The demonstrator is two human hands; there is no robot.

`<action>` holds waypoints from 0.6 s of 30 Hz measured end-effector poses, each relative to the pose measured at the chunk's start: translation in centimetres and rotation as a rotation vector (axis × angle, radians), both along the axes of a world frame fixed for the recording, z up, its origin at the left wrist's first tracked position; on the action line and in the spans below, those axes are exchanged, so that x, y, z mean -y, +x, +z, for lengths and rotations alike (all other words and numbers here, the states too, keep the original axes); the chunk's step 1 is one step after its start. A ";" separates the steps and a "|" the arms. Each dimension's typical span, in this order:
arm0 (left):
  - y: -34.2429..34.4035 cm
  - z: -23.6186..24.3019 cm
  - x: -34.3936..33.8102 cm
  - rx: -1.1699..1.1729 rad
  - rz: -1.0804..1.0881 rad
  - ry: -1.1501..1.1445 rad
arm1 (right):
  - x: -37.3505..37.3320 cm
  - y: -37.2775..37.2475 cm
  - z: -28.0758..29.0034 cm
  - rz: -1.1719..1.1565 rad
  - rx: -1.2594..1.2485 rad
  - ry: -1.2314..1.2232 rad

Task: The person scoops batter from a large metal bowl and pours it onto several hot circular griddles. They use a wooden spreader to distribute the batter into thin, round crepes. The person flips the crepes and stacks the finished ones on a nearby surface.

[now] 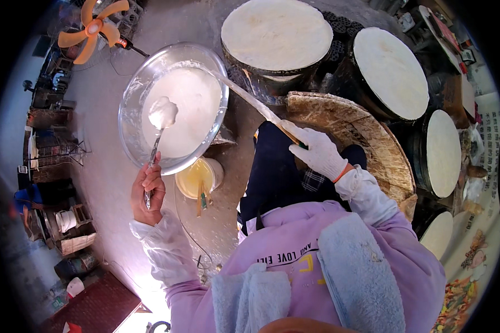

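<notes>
My bare left hand is closed around the handle of a metal ladle. Thick white batter heaps its bowl, over a wide steel basin holding more of the same batter. My right hand, in a white knit glove, grips a long flat stick coated in white. The stick's far end reaches the basin's right rim; I cannot tell if it touches. Just below the basin stands a small bucket of yellowish liquid, with brush-like handles sticking out.
Several round drum-like griddles, topped with white sheets, curve around my right: one at the far middle, others further right. A worn wooden tub edge lies beside my knees. An orange-bladed fan stands far left. A cord crosses the floor.
</notes>
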State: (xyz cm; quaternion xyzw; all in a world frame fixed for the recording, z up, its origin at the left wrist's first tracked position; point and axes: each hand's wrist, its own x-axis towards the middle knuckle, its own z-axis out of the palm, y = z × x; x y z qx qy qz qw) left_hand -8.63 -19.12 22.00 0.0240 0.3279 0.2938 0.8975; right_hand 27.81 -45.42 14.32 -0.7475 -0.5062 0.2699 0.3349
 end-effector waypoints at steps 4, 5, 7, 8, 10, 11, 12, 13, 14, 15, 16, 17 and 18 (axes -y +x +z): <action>0.0 -1.1 0.5 -0.026 0.023 -0.035 | -0.8 -0.5 0.4 0.042 -0.022 -0.098; -0.1 -1.2 0.4 -0.057 0.036 -0.025 | -1.0 -0.7 0.4 0.056 -0.025 -0.096; -0.1 -1.4 -0.4 -0.115 0.051 0.001 | -1.4 -0.8 0.3 0.073 -0.025 -0.086; -0.1 -1.1 -1.0 -0.103 0.063 -0.009 | -1.6 -0.9 0.0 0.069 -0.029 -0.082; 0.0 0.6 -2.4 -0.080 0.088 -0.029 | -2.1 -1.1 -1.0 0.061 -0.037 -0.075; 0.0 1.4 -2.9 -0.052 0.095 -0.010 | -2.3 -1.2 -1.3 0.065 -0.025 -0.056; 0.0 2.3 -3.4 -0.022 0.101 0.010 | -2.4 -1.3 -1.6 0.069 -0.013 -0.036; -0.2 3.0 -3.8 0.007 0.108 0.030 | -2.6 -1.4 -1.7 0.073 0.000 -0.016; -0.9 3.3 -4.1 0.036 0.099 0.069 | -2.6 -1.4 -1.7 0.075 -0.001 -0.026; -1.2 4.1 -3.5 -0.082 0.063 0.251 | -2.6 -1.5 -1.6 0.076 -0.002 -0.033; -1.2 5.1 -2.3 -0.200 0.026 0.438 | -2.7 -1.5 -1.6 0.076 -0.003 -0.036; -0.9 6.1 -0.9 -0.319 -0.011 0.623 | -2.7 -1.5 -1.5 0.082 0.007 -0.047; 0.4 6.8 1.1 -0.283 0.047 0.592 | -2.6 -1.6 -1.3 0.090 0.016 -0.053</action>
